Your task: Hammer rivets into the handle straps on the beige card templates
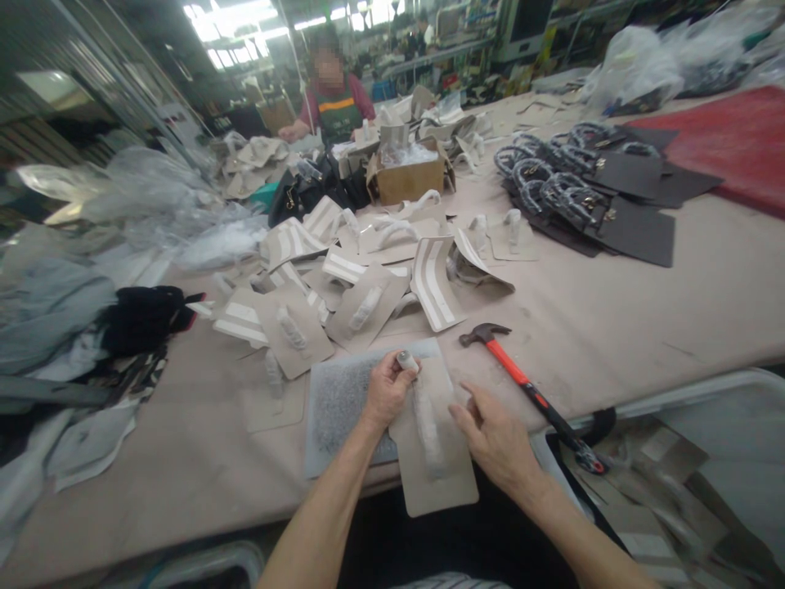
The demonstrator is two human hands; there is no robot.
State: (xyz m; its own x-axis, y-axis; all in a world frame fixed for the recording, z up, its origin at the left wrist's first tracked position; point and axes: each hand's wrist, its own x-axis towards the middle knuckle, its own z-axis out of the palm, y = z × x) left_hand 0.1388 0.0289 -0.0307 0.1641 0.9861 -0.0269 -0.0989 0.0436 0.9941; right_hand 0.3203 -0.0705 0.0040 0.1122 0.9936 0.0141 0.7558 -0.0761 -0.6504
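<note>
A tan bag flap panel with a wrapped handle lies on a grey pad at the table's near edge. My left hand is closed on the far end of that wrapped handle, pinching its white tip. My right hand rests on the panel's right side, fingers curled and pressing down, index finger stretched toward the handle. A hammer with a red and black grip lies just right of my right hand.
Several more tan panels with wrapped handles are piled across the middle of the table. Dark panels with handles lie at the far right, a cardboard box behind. Another person sits at the far end. A bin stands right.
</note>
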